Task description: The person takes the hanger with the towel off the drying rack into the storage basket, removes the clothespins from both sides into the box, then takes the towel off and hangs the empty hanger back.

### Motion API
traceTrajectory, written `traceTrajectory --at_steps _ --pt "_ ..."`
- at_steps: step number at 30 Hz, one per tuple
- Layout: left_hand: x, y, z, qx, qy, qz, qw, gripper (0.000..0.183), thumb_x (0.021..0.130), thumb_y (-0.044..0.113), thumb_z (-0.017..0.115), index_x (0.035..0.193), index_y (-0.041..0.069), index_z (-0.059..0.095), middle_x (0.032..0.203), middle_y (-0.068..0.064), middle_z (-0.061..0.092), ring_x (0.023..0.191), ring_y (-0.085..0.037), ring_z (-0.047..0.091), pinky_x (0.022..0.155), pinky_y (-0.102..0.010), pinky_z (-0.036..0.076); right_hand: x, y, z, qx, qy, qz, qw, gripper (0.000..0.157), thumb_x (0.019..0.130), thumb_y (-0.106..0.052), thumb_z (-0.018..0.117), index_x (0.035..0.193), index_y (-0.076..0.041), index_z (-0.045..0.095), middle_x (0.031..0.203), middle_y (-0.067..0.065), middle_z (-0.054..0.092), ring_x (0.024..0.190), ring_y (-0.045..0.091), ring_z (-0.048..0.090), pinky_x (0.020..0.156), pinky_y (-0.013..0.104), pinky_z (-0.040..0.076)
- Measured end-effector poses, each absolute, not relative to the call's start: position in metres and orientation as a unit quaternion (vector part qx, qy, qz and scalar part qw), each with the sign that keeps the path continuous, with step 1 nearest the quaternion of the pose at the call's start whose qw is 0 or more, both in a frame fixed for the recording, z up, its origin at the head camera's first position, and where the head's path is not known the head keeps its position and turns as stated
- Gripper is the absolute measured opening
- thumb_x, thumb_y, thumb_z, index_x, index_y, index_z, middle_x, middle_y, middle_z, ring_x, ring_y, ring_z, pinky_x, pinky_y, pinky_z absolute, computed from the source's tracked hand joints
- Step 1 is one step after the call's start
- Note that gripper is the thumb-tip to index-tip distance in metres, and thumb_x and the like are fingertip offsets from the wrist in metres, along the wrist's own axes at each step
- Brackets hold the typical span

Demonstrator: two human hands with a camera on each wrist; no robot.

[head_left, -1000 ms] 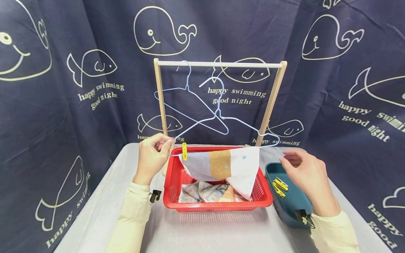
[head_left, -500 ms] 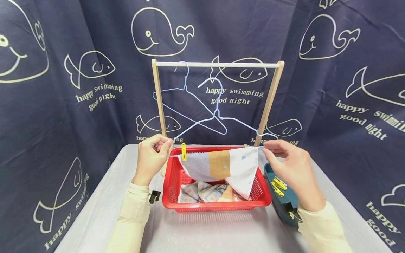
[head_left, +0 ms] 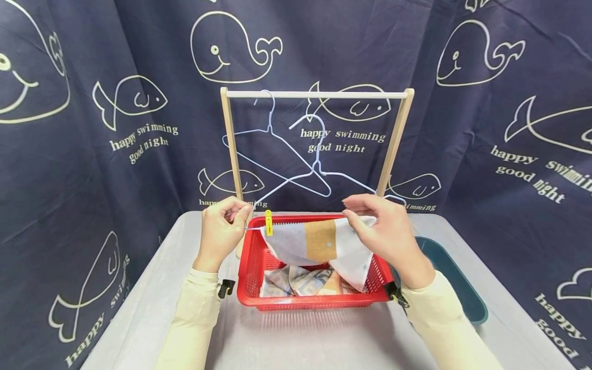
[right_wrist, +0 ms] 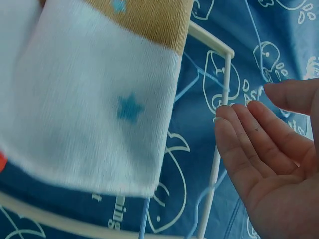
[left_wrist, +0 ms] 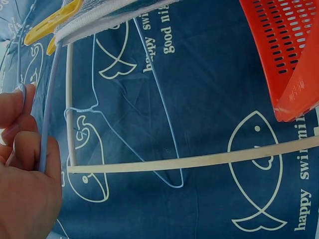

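My left hand point(head_left: 222, 231) grips the left corner of a pale blue wire clothes hanger point(head_left: 318, 154), held in front of the rack. A small towel point(head_left: 321, 241) in grey, mustard and white with blue stars hangs folded over its lower bar. One yellow clothespin point(head_left: 269, 223) clips the towel's left end to the bar. At the towel's right part is my right hand point(head_left: 387, 234). In the right wrist view its fingers point(right_wrist: 276, 144) are extended, apart from the towel, with nothing between them.
A red basket point(head_left: 314, 299) with folded cloths sits below the towel. On the right stands a teal tray point(head_left: 455, 277), partly behind my right arm. The rack point(head_left: 319, 95) at the back carries another blue hanger point(head_left: 271, 115).
My right hand has moved left from above the tray, past the hanger's right end, to the towel's right part. The tray's yellow clothespins are now hidden. My left hand has kept its grip.
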State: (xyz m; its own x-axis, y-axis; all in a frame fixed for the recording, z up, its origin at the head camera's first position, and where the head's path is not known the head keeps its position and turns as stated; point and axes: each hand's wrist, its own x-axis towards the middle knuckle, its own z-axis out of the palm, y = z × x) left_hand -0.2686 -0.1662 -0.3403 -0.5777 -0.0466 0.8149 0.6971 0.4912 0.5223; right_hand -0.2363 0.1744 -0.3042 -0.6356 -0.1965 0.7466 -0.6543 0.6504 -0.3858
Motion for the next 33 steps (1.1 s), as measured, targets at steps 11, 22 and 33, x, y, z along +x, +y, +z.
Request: traceTrajectory --at_steps 11,22,33 --pt "-0.269 -0.166 -0.341 -0.211 -0.761 -0.462 0.404 0.012 0.088 0.002 0.076 0.083 0.012 0.079 0.060 0.005 0.049 0.055 -0.013 0.042 0.050 -0.022 0.032 -0.251 0.134 -0.301 0.305 -0.835 0.348 0.298 0.027 0.088 -0.015 0.082 0.114 -0.011 0.078 0.107 0.002 0.078 0.096 0.016 0.076 0.086 0.037 0.060" --pt "-0.268 -0.165 -0.341 -0.213 -0.761 -0.460 0.405 0.011 0.088 0.001 0.076 0.083 0.011 0.079 0.060 0.005 0.049 0.054 -0.012 0.042 0.050 -0.022 0.032 -0.263 0.097 -0.300 0.355 -0.841 0.336 0.234 0.028 0.091 -0.022 0.079 0.117 -0.012 0.077 0.113 -0.001 0.077 0.102 0.014 0.074 0.090 0.039 0.059" --pt "-0.268 -0.166 -0.340 -0.212 -0.763 -0.457 0.405 0.010 0.088 0.002 0.076 0.083 0.011 0.078 0.060 0.005 0.051 0.055 -0.012 0.044 0.050 -0.021 0.033 -0.266 0.066 -0.301 0.334 -0.866 0.350 0.128 0.033 0.092 -0.024 0.077 0.123 -0.013 0.073 0.113 -0.002 0.076 0.103 0.010 0.073 0.093 0.034 0.058"
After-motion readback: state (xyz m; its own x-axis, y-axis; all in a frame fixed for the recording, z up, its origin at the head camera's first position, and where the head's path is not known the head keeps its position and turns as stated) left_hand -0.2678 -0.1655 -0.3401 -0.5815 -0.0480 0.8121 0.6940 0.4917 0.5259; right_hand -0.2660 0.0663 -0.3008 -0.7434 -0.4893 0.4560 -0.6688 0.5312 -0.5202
